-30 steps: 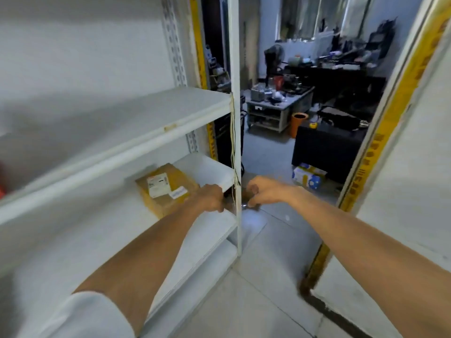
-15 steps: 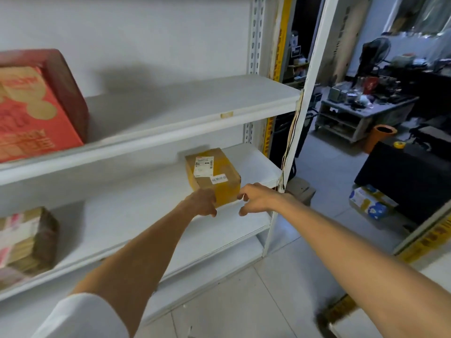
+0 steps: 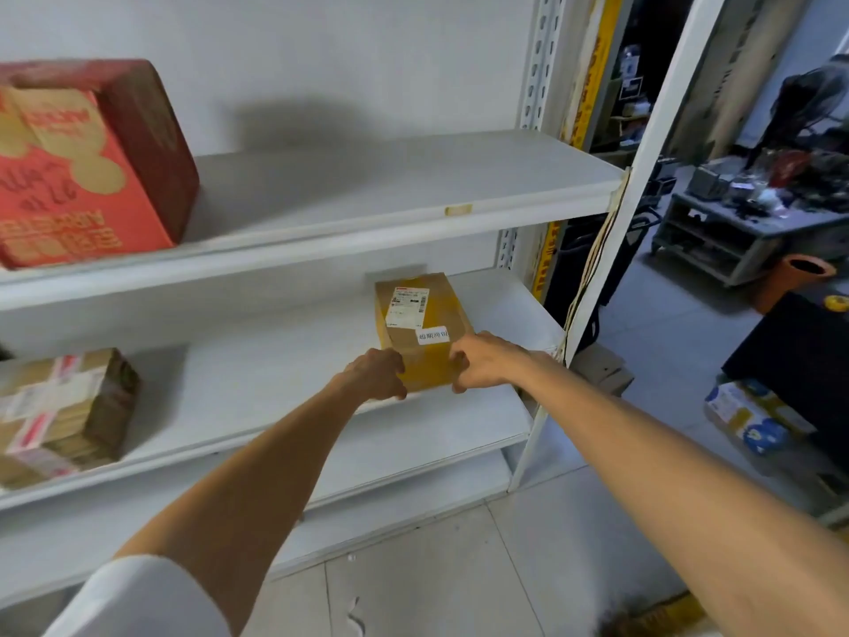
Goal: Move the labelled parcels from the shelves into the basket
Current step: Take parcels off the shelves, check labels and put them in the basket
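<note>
A small brown cardboard parcel (image 3: pixel 420 324) with two white labels lies on the middle shelf (image 3: pixel 275 379) of a white rack. My left hand (image 3: pixel 379 372) grips its near left corner and my right hand (image 3: pixel 482 363) grips its near right corner. The parcel still rests on the shelf board. A second taped parcel (image 3: pixel 64 411) sits at the left end of the same shelf. A large red carton (image 3: pixel 87 163) stands on the upper shelf (image 3: pixel 390 190) at the left. No basket is in view.
The rack's white upright post (image 3: pixel 602 287) stands just right of my right hand, with cords hanging along it. Beyond it are a grey low table (image 3: pixel 735 232), an orange bin (image 3: pixel 795 280), a black cabinet (image 3: pixel 799 360) and a blue-and-white carton (image 3: pixel 744 418) on the tiled floor.
My view swung left onto the rack. Both hands moved from beside the post to the parcel's near corners and closed on it.
</note>
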